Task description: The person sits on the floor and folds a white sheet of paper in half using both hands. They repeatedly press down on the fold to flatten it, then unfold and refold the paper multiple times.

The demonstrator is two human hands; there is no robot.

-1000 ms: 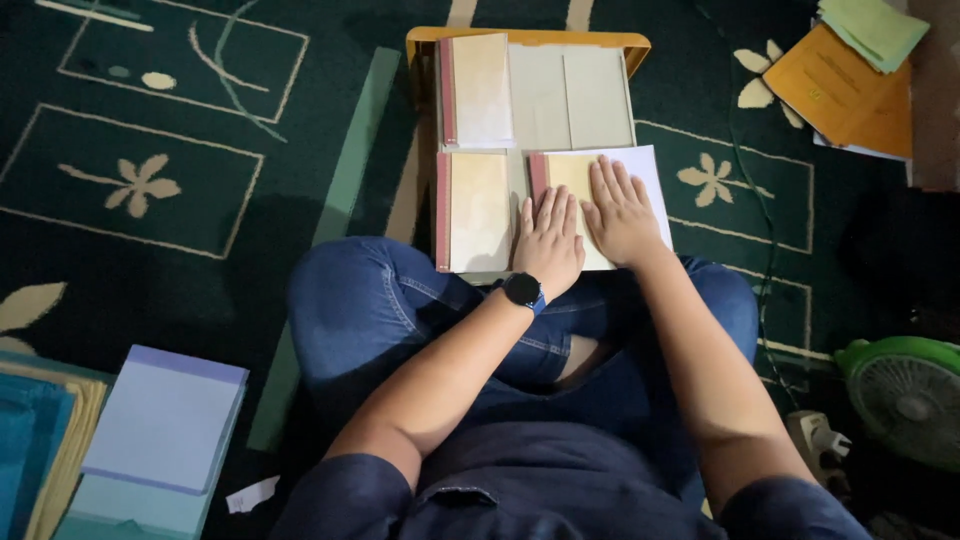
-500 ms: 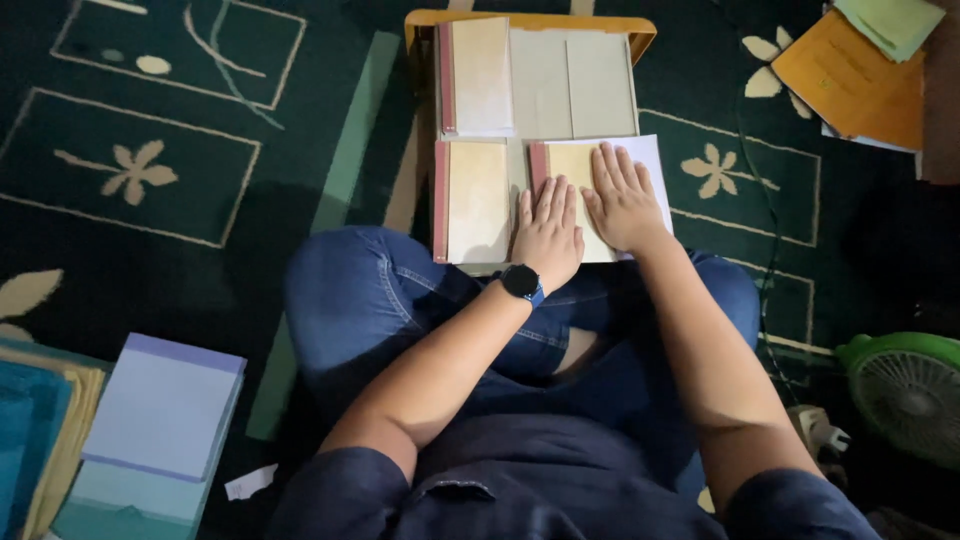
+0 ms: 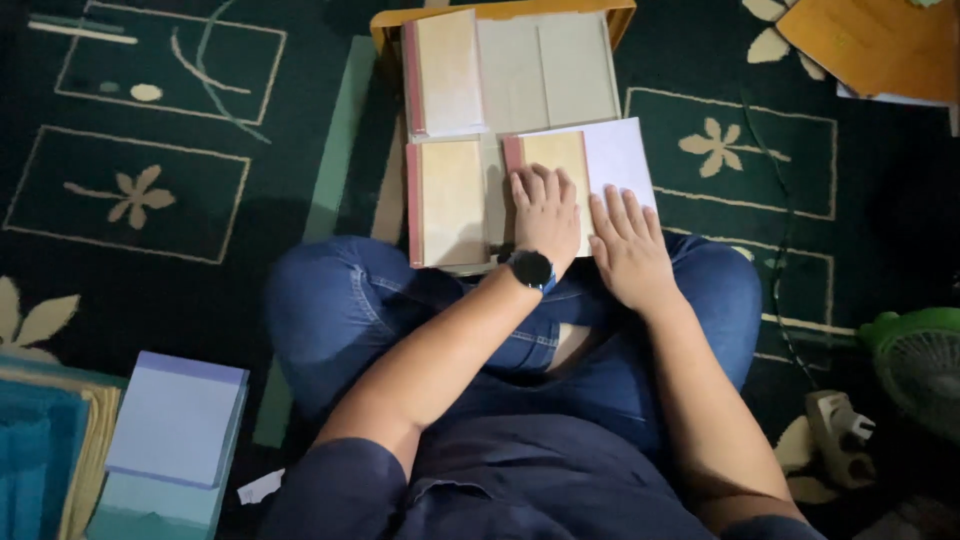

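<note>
Dark navy short-sleeved shirt (image 3: 520, 490), blue jeans (image 3: 350, 300), black wristwatch (image 3: 530, 269)

Dark green carpet (image 3: 200, 300) with cream flower motifs and outlined rectangles; cream paper stacks with red spines (image 3: 450, 200); white sheet (image 3: 620, 150); blue denim jeans (image 3: 340, 310); pale lilac paper pile (image 3: 175, 420); green fan (image 3: 915, 360).

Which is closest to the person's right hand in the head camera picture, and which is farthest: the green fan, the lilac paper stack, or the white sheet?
From the right hand:
1. White sheet, under its fingertips.
2. Green fan, far right.
3. Lilac paper stack, lower left.
</note>
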